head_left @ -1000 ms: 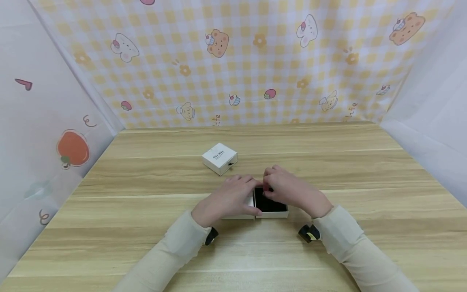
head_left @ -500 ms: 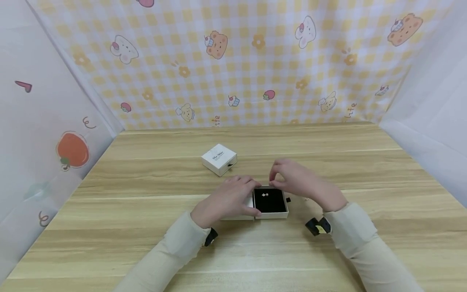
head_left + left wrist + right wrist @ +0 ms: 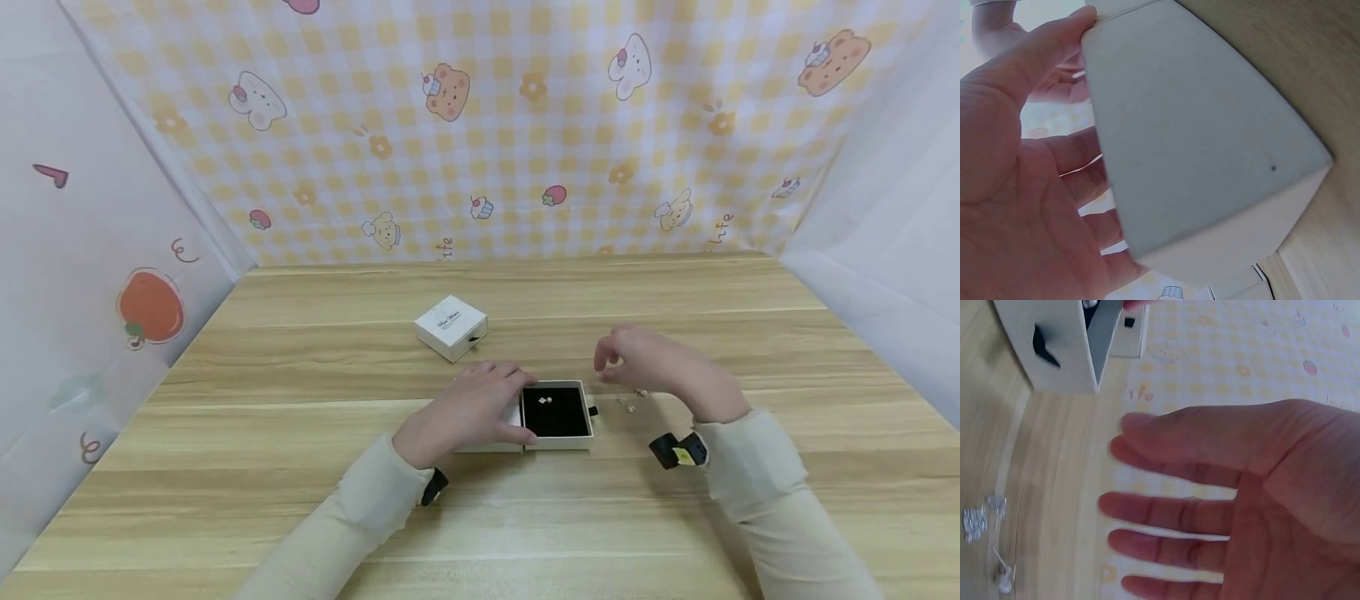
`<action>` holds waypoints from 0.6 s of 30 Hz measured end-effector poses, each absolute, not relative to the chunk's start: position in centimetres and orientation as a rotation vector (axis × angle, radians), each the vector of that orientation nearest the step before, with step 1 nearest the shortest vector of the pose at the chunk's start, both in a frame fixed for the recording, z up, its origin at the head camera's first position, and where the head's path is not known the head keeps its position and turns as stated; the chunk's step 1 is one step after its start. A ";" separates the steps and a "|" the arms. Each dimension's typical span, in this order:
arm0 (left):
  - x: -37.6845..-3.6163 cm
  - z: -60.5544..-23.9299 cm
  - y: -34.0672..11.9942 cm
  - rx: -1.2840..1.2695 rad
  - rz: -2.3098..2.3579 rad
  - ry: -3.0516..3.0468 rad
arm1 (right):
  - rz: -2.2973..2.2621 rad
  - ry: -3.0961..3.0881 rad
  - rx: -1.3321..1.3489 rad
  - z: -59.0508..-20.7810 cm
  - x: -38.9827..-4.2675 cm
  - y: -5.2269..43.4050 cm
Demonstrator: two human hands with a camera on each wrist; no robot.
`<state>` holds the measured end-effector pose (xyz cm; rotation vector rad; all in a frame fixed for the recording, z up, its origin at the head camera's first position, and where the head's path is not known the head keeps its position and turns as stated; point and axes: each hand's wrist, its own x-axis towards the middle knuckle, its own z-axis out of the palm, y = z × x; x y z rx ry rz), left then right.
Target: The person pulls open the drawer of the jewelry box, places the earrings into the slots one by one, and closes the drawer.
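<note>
My left hand point(image 3: 480, 408) holds a white jewelry box point(image 3: 1210, 137) on the table, thumb on its near side and fingers on its far side. The box's drawer point(image 3: 557, 443) is pulled out to the right, showing a black pad point(image 3: 566, 417). Two small shiny earrings point(image 3: 545, 401) sit on that pad. My right hand point(image 3: 652, 362) hovers right of the drawer, its fingers nearly straight and thumb by the index finger in the right wrist view; I see nothing held. Below it lie several tiny silvery earrings point(image 3: 631, 409), larger in the right wrist view, including a crystal one point(image 3: 974, 523).
A second white box point(image 3: 452, 325) with black lettering stands closed behind the left hand. A black tab point(image 3: 593, 411) sticks out from the drawer's right end. A checked cloth point(image 3: 495, 150) hangs behind the wooden table point(image 3: 300, 350).
My right hand has lifted off the black pad and moved right, past the drawer. The earrings on the pad and on the table have come into sight. My left hand has stayed put.
</note>
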<state>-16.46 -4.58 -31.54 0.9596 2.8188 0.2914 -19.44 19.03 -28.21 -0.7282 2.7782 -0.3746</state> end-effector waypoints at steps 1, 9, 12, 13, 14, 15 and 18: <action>-16.4 -31.5 -4.6 0.958 0.293 2.818 | -0.366 2.761 -0.707 -28.2 -19.5 19.3; -16.3 -31.4 -4.5 0.953 0.289 2.818 | -0.296 2.704 -0.551 -28.4 -20.0 20.7; -16.4 -31.5 -4.5 0.953 0.284 2.820 | -0.272 2.705 -0.535 -28.4 -20.1 21.2; -16.4 -31.5 -4.5 0.953 0.283 2.821 | -0.267 2.704 -0.528 -28.5 -20.2 21.3; -16.4 -31.5 -4.5 0.952 0.281 2.821 | -0.256 2.704 -0.520 -28.5 -20.2 21.4; -16.4 -31.6 -4.5 0.954 0.281 2.822 | -0.243 2.704 -0.513 -28.5 -20.2 21.5; -16.4 -31.5 -4.6 0.953 0.285 2.819 | -0.213 2.693 -0.468 -28.6 -20.4 21.7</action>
